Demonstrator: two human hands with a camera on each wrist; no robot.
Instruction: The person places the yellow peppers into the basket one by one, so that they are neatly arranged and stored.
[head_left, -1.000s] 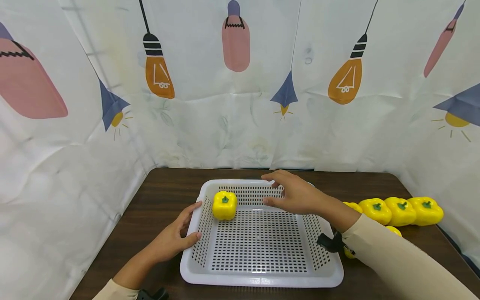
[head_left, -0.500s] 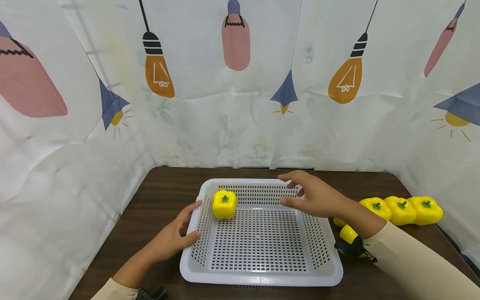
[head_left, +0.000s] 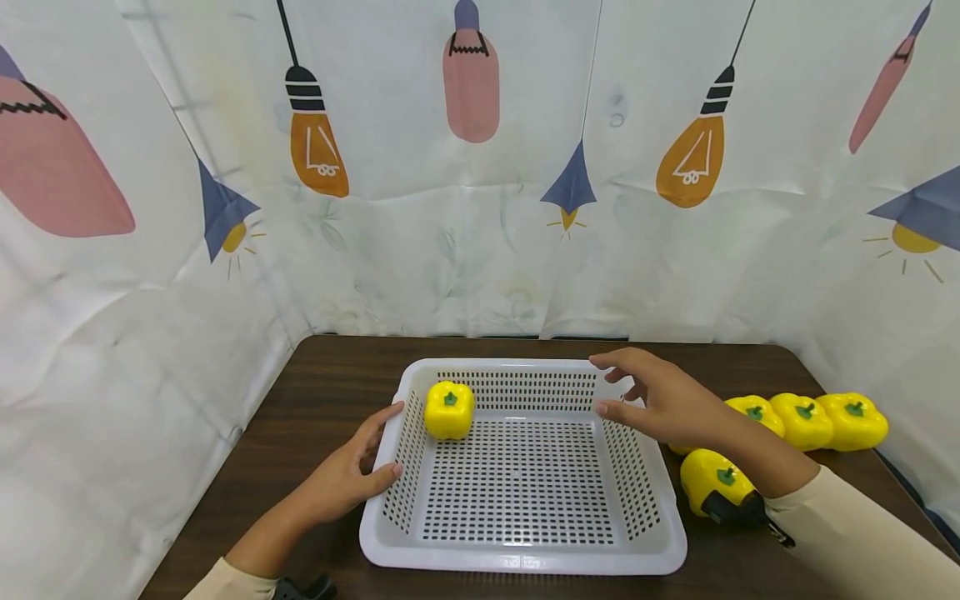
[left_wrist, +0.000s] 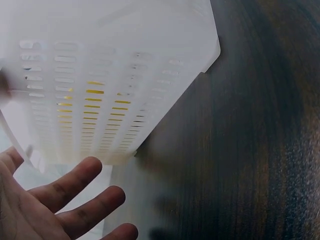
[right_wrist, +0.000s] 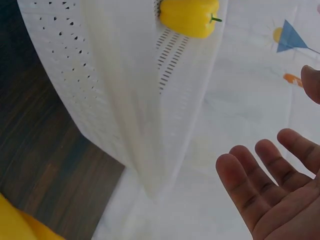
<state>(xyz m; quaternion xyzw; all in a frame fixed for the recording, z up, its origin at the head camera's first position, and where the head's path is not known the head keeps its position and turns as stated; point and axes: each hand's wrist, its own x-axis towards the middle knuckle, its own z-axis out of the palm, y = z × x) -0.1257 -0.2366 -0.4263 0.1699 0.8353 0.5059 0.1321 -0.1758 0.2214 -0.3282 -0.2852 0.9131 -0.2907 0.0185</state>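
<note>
From the near side, the head view looks forward and down onto the white basket (head_left: 517, 560), which both wrist views share closely from left and right.

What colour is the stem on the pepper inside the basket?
The stem is green, on a yellow pepper; the head view shows it best.

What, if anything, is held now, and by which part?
Nothing is plainly gripped: the left hand only touches the basket at its left rim; the right hand holds nothing.
</note>
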